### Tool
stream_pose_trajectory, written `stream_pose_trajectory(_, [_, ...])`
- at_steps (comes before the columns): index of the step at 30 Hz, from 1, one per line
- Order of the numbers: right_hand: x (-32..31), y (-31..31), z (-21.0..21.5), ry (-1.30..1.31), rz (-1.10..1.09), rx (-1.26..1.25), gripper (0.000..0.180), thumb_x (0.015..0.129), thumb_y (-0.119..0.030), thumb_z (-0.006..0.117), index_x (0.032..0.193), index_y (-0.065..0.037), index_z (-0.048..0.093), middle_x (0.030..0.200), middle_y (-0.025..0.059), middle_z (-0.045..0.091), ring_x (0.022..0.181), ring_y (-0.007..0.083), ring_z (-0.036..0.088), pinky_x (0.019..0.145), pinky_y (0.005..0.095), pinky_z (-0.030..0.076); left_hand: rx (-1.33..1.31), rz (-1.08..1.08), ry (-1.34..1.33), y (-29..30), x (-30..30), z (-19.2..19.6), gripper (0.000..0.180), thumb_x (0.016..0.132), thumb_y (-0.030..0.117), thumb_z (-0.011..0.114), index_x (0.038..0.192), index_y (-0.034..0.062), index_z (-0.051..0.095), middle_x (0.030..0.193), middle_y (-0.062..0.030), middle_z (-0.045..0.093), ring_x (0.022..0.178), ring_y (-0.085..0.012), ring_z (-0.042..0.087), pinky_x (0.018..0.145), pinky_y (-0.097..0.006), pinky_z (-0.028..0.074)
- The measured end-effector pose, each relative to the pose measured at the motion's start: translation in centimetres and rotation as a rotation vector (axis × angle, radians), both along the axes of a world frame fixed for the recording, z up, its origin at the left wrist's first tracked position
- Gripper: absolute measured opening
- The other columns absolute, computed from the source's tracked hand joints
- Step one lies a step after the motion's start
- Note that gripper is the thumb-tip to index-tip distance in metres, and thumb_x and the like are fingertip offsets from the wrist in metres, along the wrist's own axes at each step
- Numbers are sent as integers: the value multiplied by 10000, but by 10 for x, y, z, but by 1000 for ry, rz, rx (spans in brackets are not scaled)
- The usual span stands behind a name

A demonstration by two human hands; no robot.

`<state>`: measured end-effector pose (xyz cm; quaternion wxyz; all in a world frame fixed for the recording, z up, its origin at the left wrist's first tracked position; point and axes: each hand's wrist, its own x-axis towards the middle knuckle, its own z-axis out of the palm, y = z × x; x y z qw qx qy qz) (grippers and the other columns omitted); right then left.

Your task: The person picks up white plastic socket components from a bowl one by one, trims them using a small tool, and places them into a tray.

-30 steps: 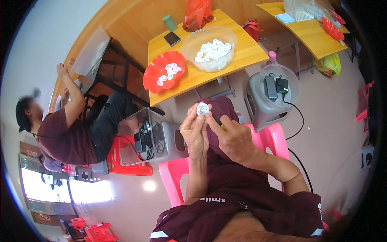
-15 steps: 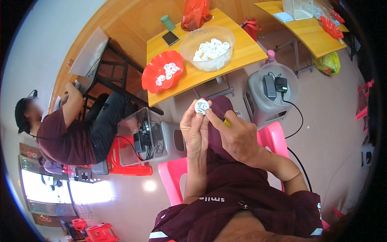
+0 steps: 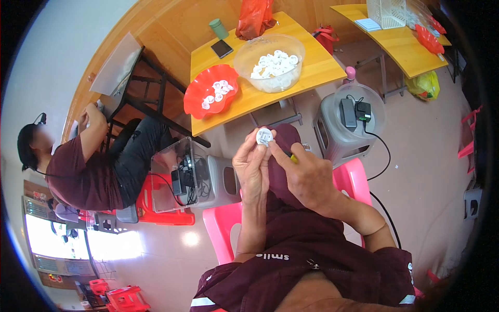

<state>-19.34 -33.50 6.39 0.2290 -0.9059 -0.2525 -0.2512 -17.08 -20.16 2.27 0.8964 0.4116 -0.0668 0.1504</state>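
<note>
Between thumb and fingers, my left hand [image 3: 252,169] grips a small round white plastic piece [image 3: 264,137], its recessed, ridged side facing up. My right hand [image 3: 312,182] is closed on a yellow-handled tool [image 3: 294,158], most of which the fingers hide. Its index fingertip reaches to the right edge of the white piece, and whether the tool's end touches the piece cannot be made out. On the table beyond stand a red scalloped bowl [image 3: 193,99] with several white pieces [image 3: 220,89] and a large clear tub [image 3: 244,57] heaped with similar white parts [image 3: 275,63].
The yellow table [image 3: 317,67] also carries a phone [image 3: 222,49], a green canister [image 3: 218,28] and a red bag [image 3: 254,18]. Adapters [image 3: 348,113] sit on a grey stool [image 3: 332,132] at right, its cable [image 3: 387,145] trailing down. Another person [image 3: 86,171] sits at left.
The white piece has shifted slightly right and tilted in my left hand. My right hand stays close beside it, with the yellow-handled tool still held.
</note>
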Motion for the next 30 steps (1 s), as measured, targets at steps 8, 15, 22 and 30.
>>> stream_pose_trajectory(8, [22, -16, 12, 117, 35, 261, 351, 798, -124, 558, 1149, -128, 546, 712, 96, 489, 553, 287, 556, 454, 389, 441, 46, -3, 159, 50, 31, 5, 285, 879, 50, 513, 1150, -38, 503, 1044, -189, 595, 918, -296, 619, 775, -343, 556])
stream_pose_trajectory(15, [62, 3, -54, 443, 238, 364, 289, 759, -79, 603, 1042, -20, 585, 807, 178, 584, 777, 345, 574, 676, 399, 444, 345, 9, 319, 154, 122, 8, 189, 880, 85, 520, 1017, -33, 575, 945, -146, 634, 816, -241, 648, 710, -308, 565])
stream_pose_trajectory(22, [53, 3, -89, 714, 295, 455, 290, 790, -79, 583, 1078, -47, 583, 878, 148, 609, 769, 287, 591, 683, 337, 457, 890, 57, 587, 207, 201, -3, 252, 868, 141, 537, 1081, 22, 599, 957, -125, 627, 838, -225, 637, 658, -284, 553])
stream_pose_trajectory(30, [48, 7, -113, 720, 342, 400, 283, 822, -142, 546, 1094, -64, 548, 883, 135, 575, 787, 330, 582, 674, 412, 476, 1700, 594, 33, 156, 221, 37, 270, 763, 145, 629, 996, 10, 628, 915, -196, 613, 756, -295, 628, 696, -388, 480])
